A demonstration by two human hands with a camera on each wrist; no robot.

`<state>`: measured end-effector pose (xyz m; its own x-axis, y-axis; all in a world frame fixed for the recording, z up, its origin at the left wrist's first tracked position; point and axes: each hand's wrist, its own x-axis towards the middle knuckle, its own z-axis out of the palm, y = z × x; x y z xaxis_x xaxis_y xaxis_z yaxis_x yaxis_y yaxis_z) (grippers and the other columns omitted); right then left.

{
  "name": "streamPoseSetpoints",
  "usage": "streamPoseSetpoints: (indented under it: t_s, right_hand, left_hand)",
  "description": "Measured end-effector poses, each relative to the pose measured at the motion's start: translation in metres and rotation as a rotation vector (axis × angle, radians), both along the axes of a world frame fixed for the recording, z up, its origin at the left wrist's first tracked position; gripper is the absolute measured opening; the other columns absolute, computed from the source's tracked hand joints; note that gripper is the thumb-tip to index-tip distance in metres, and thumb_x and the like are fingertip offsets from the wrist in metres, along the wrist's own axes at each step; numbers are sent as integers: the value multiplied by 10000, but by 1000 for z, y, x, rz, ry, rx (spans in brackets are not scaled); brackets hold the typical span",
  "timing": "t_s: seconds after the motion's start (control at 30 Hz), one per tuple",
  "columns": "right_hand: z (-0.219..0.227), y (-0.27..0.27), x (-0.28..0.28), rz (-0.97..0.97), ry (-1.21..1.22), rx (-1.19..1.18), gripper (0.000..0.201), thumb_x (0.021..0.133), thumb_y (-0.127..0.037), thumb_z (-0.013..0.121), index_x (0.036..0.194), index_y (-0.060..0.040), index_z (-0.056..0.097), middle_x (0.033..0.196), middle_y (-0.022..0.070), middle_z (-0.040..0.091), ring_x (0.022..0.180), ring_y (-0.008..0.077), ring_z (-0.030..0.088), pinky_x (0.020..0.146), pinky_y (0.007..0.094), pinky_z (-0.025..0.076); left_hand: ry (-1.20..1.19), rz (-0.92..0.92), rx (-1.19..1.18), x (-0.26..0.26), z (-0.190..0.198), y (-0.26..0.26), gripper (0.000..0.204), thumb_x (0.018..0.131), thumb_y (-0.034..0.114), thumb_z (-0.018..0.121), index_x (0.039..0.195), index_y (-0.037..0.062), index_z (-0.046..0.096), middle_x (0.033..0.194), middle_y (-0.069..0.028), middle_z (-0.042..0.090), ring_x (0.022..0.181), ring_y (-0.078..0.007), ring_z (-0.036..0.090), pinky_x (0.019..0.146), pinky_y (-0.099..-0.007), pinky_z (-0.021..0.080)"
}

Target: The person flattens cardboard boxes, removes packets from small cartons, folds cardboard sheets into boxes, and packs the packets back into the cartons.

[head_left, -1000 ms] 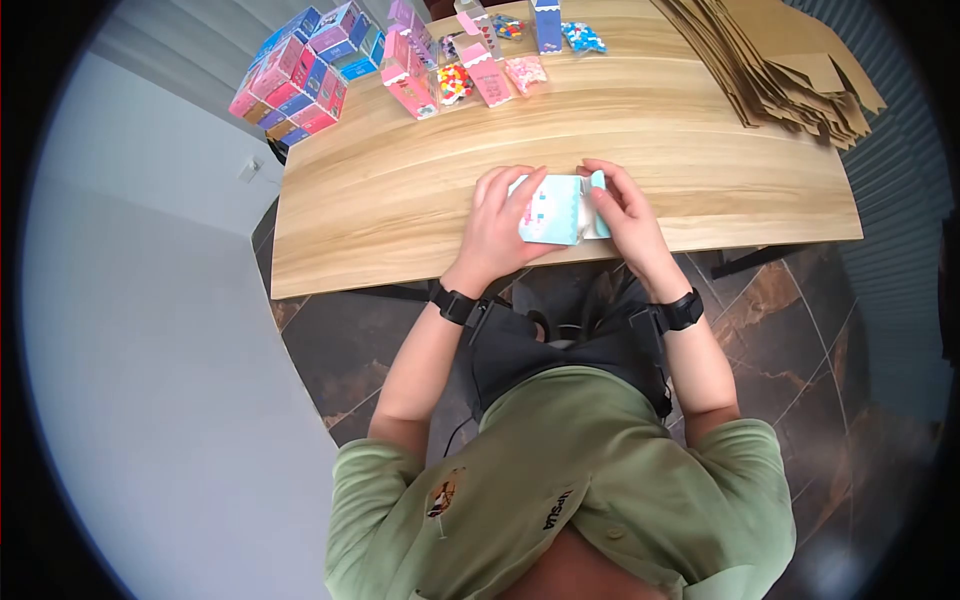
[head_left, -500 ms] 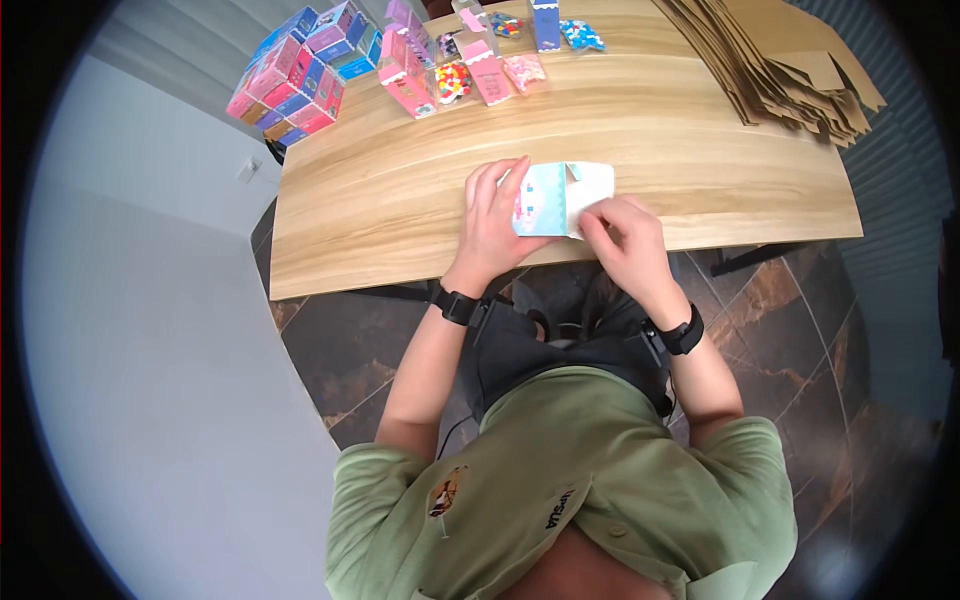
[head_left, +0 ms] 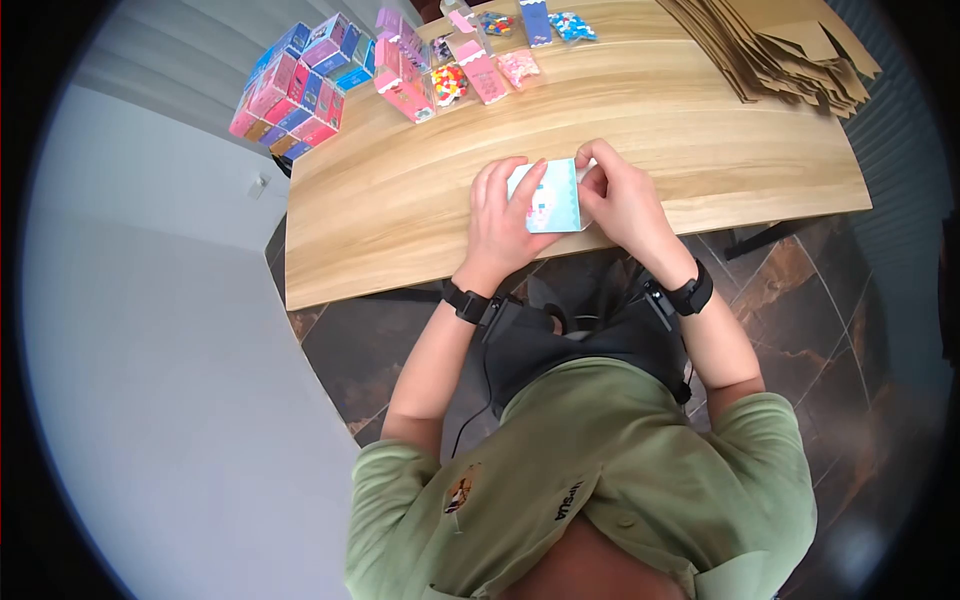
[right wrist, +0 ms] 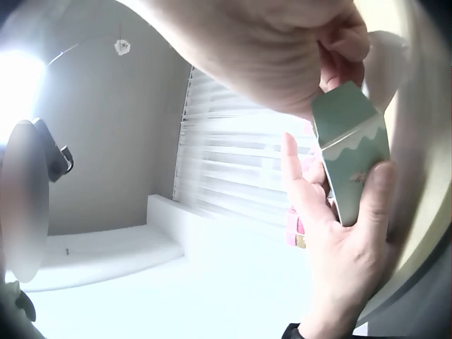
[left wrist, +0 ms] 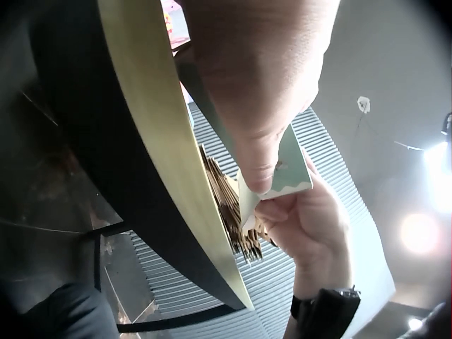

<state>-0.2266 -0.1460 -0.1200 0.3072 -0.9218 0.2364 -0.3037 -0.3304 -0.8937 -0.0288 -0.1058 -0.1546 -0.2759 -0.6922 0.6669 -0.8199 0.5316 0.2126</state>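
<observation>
A small light-blue carton box (head_left: 556,200) with pink print lies near the table's front edge in the head view. My left hand (head_left: 497,220) grips it from the left, fingers spread over its top and thumb along the near side. At the box's right end, the curled fingers of my right hand (head_left: 628,203) pinch at the end flaps. From the right wrist, a green-tinted side flap (right wrist: 344,113) with a wavy border sticks out under those fingers. A white flap (left wrist: 247,205) shows below the left thumb in the left wrist view. The box's inside is hidden.
Stacked coloured boxes (head_left: 290,95) stand at the table's back left. Beside them are upright pink boxes (head_left: 402,85), a blue box (head_left: 535,22) and bags of small coloured pieces, one of them blue (head_left: 572,27). Flat brown cardboard (head_left: 775,60) lies at the back right.
The white end flap, spread out to the right half a second ago, is now mostly out of sight behind my right fingers. My right hand has moved up along the box end; the left keeps its grip.
</observation>
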Motion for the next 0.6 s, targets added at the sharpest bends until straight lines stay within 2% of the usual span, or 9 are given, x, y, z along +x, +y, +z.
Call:
streamPoseSetpoints:
  t_s: [0.13,0.2,0.3,0.33,0.43,0.47,0.5,0.57,0.6]
  right_hand:
    - [-1,-20,-17,-23,-59,-82,185,881,-20,566,1031,-91,648,655,53,576,588,168,580,575,311,482]
    - [4,-34,-40,-52,-239,40,205,894,-14,521,1013,-79,674,651,17,562,593,123,561,561,276,463]
    - [14,-52,-82,-152,-472,279,258,917,-22,478,999,-54,720,665,-34,540,604,60,533,535,224,425]
    - [-2,-69,-94,-216,-519,223,253,921,-42,491,987,-50,735,667,-13,579,572,60,525,508,220,405]
    - [-31,-102,-106,-437,-368,234,240,926,-78,512,974,-56,746,680,16,638,565,72,554,515,228,430]
    - [-41,-112,-105,-442,-263,239,221,919,-114,545,958,-68,758,707,45,689,596,72,604,546,236,467]
    - [-51,-121,-105,-439,-104,229,216,903,-162,576,950,-93,775,754,82,726,672,145,681,636,287,527]
    - [-59,-132,-95,-403,141,72,231,889,-216,592,973,-122,786,860,136,748,805,254,720,761,345,553]
    - [-61,-139,-89,-380,137,80,239,885,-230,593,980,-129,787,889,146,745,846,280,714,795,358,548]
  left_hand:
    - [-54,10,59,-5,14,-7,955,656,368,890,1454,105,436,1321,-175,497,1229,-378,468,1023,-514,374]
    - [-37,69,102,-6,17,-16,930,678,376,878,1463,123,447,1307,-172,489,1233,-374,460,1020,-497,378]
    - [84,129,123,-9,16,-34,932,723,365,856,1483,69,405,1298,-191,494,1224,-387,459,1026,-499,373]
    - [99,152,148,-12,18,-41,983,744,347,849,1513,24,328,1316,-219,491,1225,-403,456,1043,-501,368]
    - [238,113,181,-31,35,-62,1044,747,312,851,1542,20,241,1338,-246,483,1242,-413,449,1068,-503,361]
    - [269,92,186,-36,37,-76,1099,741,291,858,1559,29,173,1370,-263,470,1248,-414,460,1074,-501,378]
    - [290,75,184,-39,39,-91,1096,755,272,853,1565,30,155,1380,-258,473,1238,-395,501,1047,-475,422]
    - [329,40,183,-46,51,-121,1093,782,235,843,1575,32,118,1399,-249,478,1219,-356,584,992,-424,510]
    - [338,67,251,-48,60,-133,1098,798,223,841,1569,15,88,1423,-259,469,1214,-325,608,966,-379,544]
